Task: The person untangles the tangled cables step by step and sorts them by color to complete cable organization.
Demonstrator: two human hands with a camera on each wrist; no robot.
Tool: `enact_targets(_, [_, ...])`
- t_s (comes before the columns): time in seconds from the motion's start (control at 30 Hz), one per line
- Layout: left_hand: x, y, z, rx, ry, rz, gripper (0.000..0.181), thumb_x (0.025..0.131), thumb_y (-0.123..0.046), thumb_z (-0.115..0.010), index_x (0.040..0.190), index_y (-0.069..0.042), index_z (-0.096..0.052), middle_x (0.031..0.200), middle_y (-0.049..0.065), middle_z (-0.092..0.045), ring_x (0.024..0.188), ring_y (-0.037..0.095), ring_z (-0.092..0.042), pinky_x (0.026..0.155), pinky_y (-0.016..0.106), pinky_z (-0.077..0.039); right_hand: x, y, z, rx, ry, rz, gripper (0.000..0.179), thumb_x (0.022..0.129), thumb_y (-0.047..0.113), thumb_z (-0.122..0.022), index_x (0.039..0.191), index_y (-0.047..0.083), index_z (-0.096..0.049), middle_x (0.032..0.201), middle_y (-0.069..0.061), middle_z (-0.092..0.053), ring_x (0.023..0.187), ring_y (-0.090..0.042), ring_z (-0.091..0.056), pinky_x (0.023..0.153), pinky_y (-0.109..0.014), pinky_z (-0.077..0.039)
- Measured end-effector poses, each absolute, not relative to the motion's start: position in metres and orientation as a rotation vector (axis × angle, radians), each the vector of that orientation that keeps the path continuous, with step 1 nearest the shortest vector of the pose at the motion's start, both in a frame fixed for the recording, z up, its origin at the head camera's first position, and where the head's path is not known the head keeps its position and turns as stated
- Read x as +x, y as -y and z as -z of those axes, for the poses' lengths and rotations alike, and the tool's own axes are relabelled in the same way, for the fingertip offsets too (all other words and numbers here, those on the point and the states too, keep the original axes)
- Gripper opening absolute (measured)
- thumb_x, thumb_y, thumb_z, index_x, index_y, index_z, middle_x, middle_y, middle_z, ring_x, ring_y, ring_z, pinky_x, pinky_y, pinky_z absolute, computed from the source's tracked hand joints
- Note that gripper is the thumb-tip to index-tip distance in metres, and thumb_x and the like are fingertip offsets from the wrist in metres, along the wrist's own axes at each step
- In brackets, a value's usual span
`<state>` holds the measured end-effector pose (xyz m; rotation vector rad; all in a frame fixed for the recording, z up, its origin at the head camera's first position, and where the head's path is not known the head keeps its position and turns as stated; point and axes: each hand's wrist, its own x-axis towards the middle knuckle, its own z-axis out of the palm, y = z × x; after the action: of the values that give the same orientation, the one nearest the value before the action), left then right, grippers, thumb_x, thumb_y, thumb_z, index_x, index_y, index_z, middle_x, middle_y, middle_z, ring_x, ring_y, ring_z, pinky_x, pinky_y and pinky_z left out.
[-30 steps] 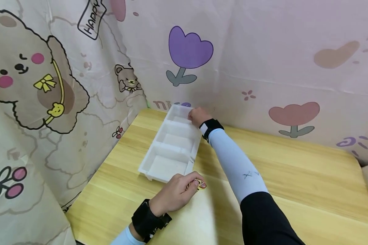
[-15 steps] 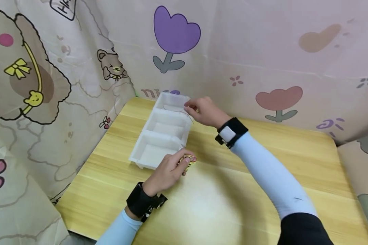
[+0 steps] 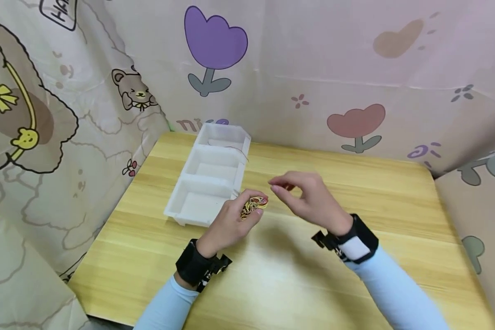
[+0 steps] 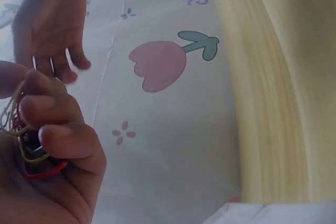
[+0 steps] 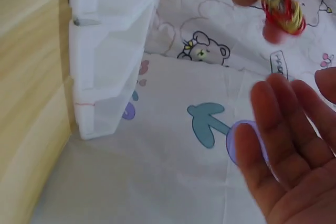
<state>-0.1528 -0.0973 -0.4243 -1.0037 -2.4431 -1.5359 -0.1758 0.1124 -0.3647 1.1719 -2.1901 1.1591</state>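
My left hand (image 3: 227,227) grips a tangled bundle of thin yellow and red strands (image 3: 253,206), with loops poking out between thumb and fingers. Whether they are rubber bands or wires I cannot tell. In the left wrist view a yellow loop and a red strand (image 4: 47,172) cross the palm. My right hand (image 3: 313,197) hovers just right of the bundle, fingers loosely bent and apart from it; nothing shows in its grasp. Behind the left hand stands a white three-compartment tray (image 3: 181,192). One thin reddish strand (image 3: 235,148) lies across its far compartment and over the right rim.
The tray sits on a wood-grain table (image 3: 334,275), at its far left. A printed curtain (image 3: 280,55) hangs behind the table and along its left side. Patterned cloth (image 3: 478,220) also hangs at the right edge.
My right hand has drawn back from the tray's far compartment toward the left hand, leaving a thin strand there. The left hand still holds the bundle. The head view has shifted right.
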Motion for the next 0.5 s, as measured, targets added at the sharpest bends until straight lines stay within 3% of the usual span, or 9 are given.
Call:
enact_targets(0.2, [-0.150, 0.090, 0.422, -1.025, 2.460, 1.495, 0.026, 0.094, -0.030, -0.052, 0.119, -0.024, -0.053, 0.105, -0.007, -0.063, 0.079, 0.004, -0.054, 0.068, 0.032, -0.049, -0.142, -0.110, 0.369, 1.205, 1.989, -1.116, 0.027, 0.067, -0.011, -0.069, 0.091, -0.001, -0.067, 0.085, -0.009, -0.065, 0.077, -0.018, -0.060, 0.062, -0.035, -0.053])
enact_targets(0.33, [-0.150, 0.084, 0.419, -1.067, 2.454, 1.442, 0.027, 0.093, -0.032, -0.054, 0.119, -0.025, -0.054, 0.107, -0.011, -0.062, 0.080, 0.002, -0.053, 0.077, 0.031, -0.048, -0.140, -0.115, 0.383, 1.203, 1.944, -1.013, 0.034, 0.064, -0.012, -0.073, 0.095, -0.001, -0.068, 0.089, -0.010, -0.063, 0.081, -0.018, -0.060, 0.065, -0.031, -0.053])
enact_targets(0.5, [-0.152, 0.077, 0.414, -1.127, 2.455, 1.364, 0.026, 0.091, -0.033, -0.056, 0.116, -0.024, -0.055, 0.103, -0.014, -0.063, 0.073, 0.001, -0.052, 0.074, 0.028, -0.047, -0.146, -0.124, 0.403, 1.201, 1.868, -0.872, 0.030, 0.065, -0.007, -0.075, 0.094, 0.000, -0.068, 0.087, -0.008, -0.064, 0.079, -0.017, -0.061, 0.064, -0.030, -0.054])
